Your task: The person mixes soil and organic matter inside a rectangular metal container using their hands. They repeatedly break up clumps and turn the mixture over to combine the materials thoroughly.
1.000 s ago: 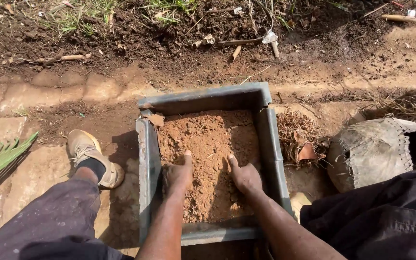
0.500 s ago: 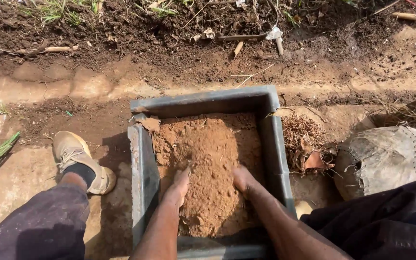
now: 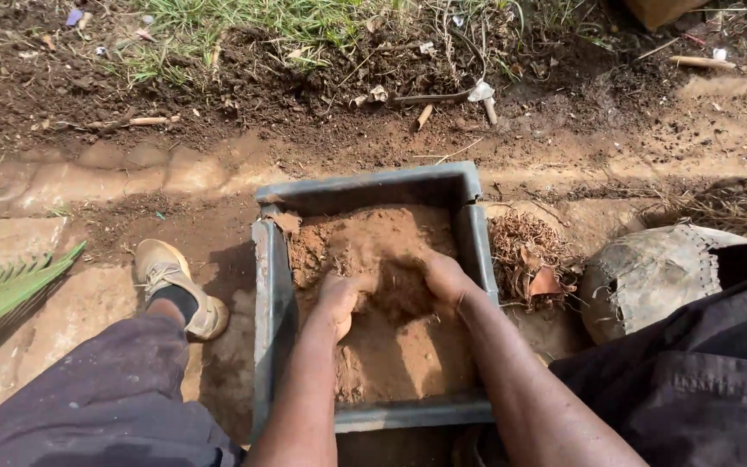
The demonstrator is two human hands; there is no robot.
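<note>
Reddish soil [image 3: 391,346] fills a grey tray [image 3: 271,294] on the ground between the person's legs. Both hands dig into it: the left hand [image 3: 339,298] and right hand [image 3: 444,278] have fingers curled into the soil, scooping a clump between them. A shoe [image 3: 170,281] sits left; dry leaves [image 3: 525,255] right.

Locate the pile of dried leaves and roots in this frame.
In the head view, the pile of dried leaves and roots lies on the ground right of the grey tray, between its right wall and the worn sack.
</note>
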